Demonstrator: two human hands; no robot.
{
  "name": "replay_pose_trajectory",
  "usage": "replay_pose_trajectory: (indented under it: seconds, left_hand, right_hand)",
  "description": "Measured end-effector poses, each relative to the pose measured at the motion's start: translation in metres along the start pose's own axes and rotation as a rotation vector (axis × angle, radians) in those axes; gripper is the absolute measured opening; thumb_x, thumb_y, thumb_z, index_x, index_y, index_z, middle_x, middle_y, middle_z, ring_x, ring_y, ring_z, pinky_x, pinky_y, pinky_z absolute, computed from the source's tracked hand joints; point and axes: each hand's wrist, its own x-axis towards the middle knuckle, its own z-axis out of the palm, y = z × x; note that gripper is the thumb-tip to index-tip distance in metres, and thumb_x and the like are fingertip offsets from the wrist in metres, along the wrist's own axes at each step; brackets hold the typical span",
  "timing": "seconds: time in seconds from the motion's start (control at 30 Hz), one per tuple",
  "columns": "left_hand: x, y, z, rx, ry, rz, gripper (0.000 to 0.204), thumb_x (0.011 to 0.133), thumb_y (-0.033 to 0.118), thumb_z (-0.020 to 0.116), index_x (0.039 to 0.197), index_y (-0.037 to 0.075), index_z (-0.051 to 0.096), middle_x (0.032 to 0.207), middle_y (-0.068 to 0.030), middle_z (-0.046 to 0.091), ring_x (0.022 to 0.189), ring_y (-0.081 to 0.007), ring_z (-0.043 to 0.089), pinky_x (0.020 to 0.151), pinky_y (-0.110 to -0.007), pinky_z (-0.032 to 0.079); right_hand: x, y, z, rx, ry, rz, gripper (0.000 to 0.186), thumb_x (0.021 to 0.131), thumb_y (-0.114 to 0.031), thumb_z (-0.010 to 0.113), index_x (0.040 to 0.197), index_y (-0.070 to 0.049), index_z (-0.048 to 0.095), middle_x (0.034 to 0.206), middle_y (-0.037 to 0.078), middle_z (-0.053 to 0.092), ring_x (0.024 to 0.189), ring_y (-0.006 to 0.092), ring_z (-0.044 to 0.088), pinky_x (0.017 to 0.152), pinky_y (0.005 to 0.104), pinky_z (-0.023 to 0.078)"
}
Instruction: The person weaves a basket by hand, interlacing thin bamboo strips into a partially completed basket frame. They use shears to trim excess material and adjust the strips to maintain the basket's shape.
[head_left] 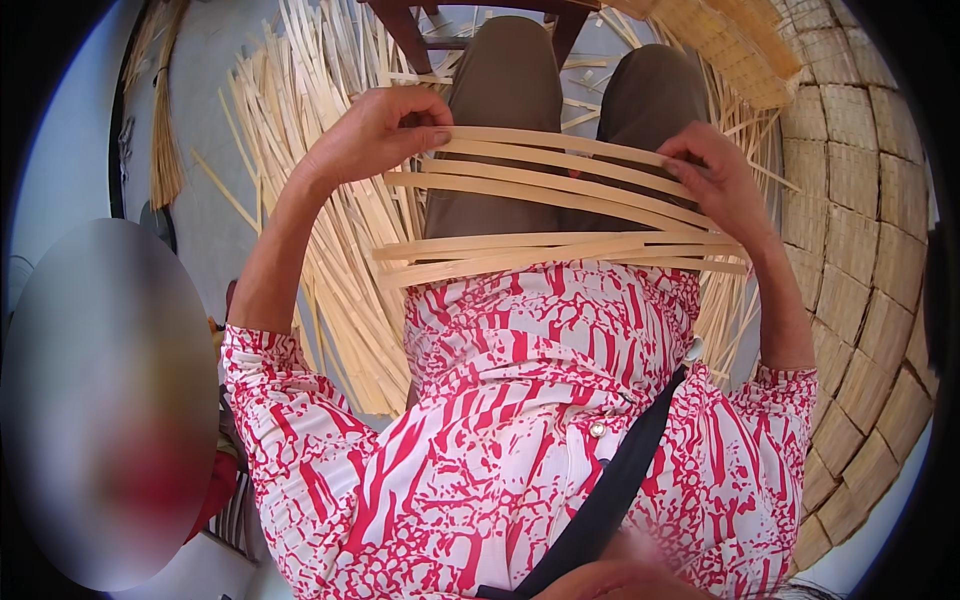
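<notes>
Several pale bamboo strips (560, 190) lie crosswise over my lap, bowed slightly and spaced apart. My left hand (390, 130) is closed, thumb and finger pinching the left end of the farthest bamboo strip (550, 140). At the other side my right hand (715, 170) pinches the right ends of the far strips, its fingers curled; how many it grips I cannot tell. Nearer my waist, a group of strips (480, 265) rests against my red-and-white patterned shirt (560, 300), apart from the fingers of both hands.
Loose bamboo strips (340, 240) cover the floor in a large pile left of my legs. A tall stack of woven bamboo pieces (860, 190) stands at right. A wooden stool (410, 40) is beyond my knees. A broom-like bundle (165, 150) and a person, blurred (110, 400), are at left.
</notes>
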Motion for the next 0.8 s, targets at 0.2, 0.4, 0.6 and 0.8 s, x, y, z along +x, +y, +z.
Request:
replay_pose_trajectory:
  seconds: [0.2,0.4,0.6,0.8]
  left_hand:
    - [0.004,0.014,-0.023,0.080,-0.009,-0.081,0.023,0.097,0.019,0.062,0.108,-0.001,0.066,0.081,-0.0008,0.064,0.075,-0.0066,0.057,0.067,-0.025,0.049]
    - [0.002,0.033,-0.060,-0.070,0.212,0.004,0.016,0.096,0.019,0.064,0.100,0.006,0.070,0.076,0.0027,0.068,0.066,-0.0016,0.060,0.058,-0.018,0.049]
    - [-0.012,0.037,-0.084,-0.082,0.198,0.058,0.014,0.096,0.015,0.063,0.103,0.006,0.071,0.079,0.0005,0.070,0.064,-0.0023,0.063,0.055,-0.018,0.049]
    - [-0.013,0.024,-0.099,-0.027,0.280,0.074,0.015,0.098,0.018,0.061,0.099,0.006,0.069,0.074,-0.0009,0.070,0.055,-0.0023,0.059,0.049,-0.016,0.046]
  right_hand:
    - [-0.007,0.004,-0.028,0.162,0.103,0.164,0.005,0.093,-0.005,0.059,0.092,0.000,0.059,0.077,0.006,0.056,0.073,0.0128,0.053,0.066,0.0271,0.044]
    - [-0.004,-0.003,-0.047,0.147,0.065,0.234,0.014,0.097,-0.013,0.057,0.092,0.000,0.061,0.065,0.001,0.056,0.059,0.0078,0.050,0.056,0.0241,0.042]
    - [-0.016,-0.003,-0.067,-0.046,0.155,0.050,0.011,0.096,-0.008,0.057,0.094,0.000,0.065,0.066,0.005,0.062,0.058,0.0088,0.057,0.054,0.0240,0.043]
    - [-0.018,0.013,-0.072,0.065,0.048,0.195,0.012,0.096,-0.009,0.059,0.095,0.001,0.065,0.066,0.001,0.062,0.058,0.0060,0.055,0.053,0.0224,0.044]
